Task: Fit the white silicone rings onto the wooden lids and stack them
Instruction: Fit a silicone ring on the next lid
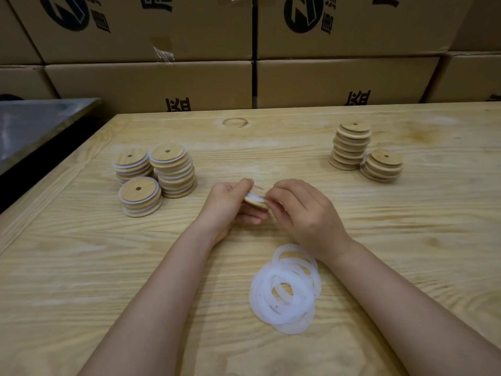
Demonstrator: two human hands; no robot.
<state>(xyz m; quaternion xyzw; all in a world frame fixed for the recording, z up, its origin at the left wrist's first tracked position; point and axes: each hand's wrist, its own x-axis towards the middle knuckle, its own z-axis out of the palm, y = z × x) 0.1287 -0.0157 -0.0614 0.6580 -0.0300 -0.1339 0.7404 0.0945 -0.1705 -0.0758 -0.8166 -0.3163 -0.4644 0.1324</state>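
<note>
Wooden round lid (253, 200) with white silicone ring held in both hands.
Left hand (230, 206) fingers grip it; right hand (301, 210) fingers pinch its rim above the pale wooden counter (81, 253).

One wide-angle camera, worn on the head, looks forward and down over the wooden table (406, 240). The left hand (230, 206) and right hand (306, 213) sit close at mid-frame, and cardboard boxes (151, 85) wall the far side.
</note>
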